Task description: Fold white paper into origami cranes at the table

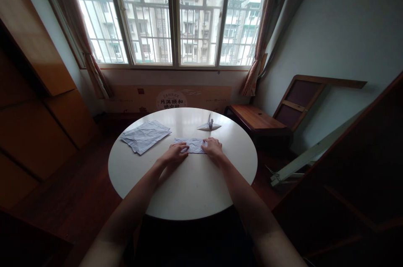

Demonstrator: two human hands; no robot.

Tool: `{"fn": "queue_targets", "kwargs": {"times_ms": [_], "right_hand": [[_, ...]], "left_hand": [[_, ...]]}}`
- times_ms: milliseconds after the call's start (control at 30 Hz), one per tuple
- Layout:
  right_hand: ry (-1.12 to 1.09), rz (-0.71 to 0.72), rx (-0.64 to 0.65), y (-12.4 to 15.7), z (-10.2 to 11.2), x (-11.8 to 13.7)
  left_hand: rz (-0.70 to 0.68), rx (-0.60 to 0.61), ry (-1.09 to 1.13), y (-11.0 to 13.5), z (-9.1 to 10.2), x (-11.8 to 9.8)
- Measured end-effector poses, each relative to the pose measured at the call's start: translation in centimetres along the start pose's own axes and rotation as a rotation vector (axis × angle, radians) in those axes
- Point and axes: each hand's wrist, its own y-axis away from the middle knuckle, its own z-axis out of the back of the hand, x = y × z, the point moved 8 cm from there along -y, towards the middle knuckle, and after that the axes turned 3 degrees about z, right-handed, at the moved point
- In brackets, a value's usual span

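Note:
A creased, pale sheet of paper (195, 146), folded into a long strip, lies flat on the round white table (189, 191). At its left end, my left hand (174, 152) has curled fingers closed on the paper. My right hand (213, 148) grips the opposite end, fingers bent over the edge. Just beyond the right hand stands a folded paper crane (209, 125) with its wings spread. Several wrinkled sheets of paper (145, 136) lie in a loose stack to the left, apart from both hands.
Behind the table, a printed cardboard box (201, 95) stands below the barred window (198, 19). A low wooden table (256, 116) is at the right, near a leaning wooden frame (294, 103). Wooden cabinets (47, 120) line the left side.

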Motion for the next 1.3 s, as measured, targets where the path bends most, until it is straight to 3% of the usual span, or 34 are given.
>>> {"fn": "queue_targets", "kwargs": {"times_ms": [333, 667, 800, 900, 1000, 1167, 1300], "right_hand": [[0.001, -0.007, 0.013, 0.1, 0.0, 0.0], [0.064, 0.0, 0.001, 0.4, 0.4, 0.6], [0.057, 0.174, -0.106, 0.5, 0.8, 2.5], [-0.034, 0.384, -0.02, 0.9, -0.5, 4.7], [-0.023, 0.48, 0.089, 1.3, -2.1, 5.9], [0.041, 0.449, 0.212, 1.5, -3.6, 5.9], [0.086, 0.359, 0.273, 1.3, -4.0, 5.2]], "left_hand": [[0.006, -0.004, 0.009, 0.0, 0.0, 0.1], [-0.064, -0.153, 0.156, -0.2, 0.7, 0.1], [-0.085, -0.127, 0.173, 0.0, 0.8, -0.4], [-0.113, -0.115, 0.145, 0.2, 1.0, -0.9], [-0.074, -0.1, 0.066, 0.1, 0.6, -0.5], [0.084, 0.103, -0.088, -0.1, -1.7, 0.8], [0.147, 0.149, -0.123, 0.1, -2.2, 1.2]]}}
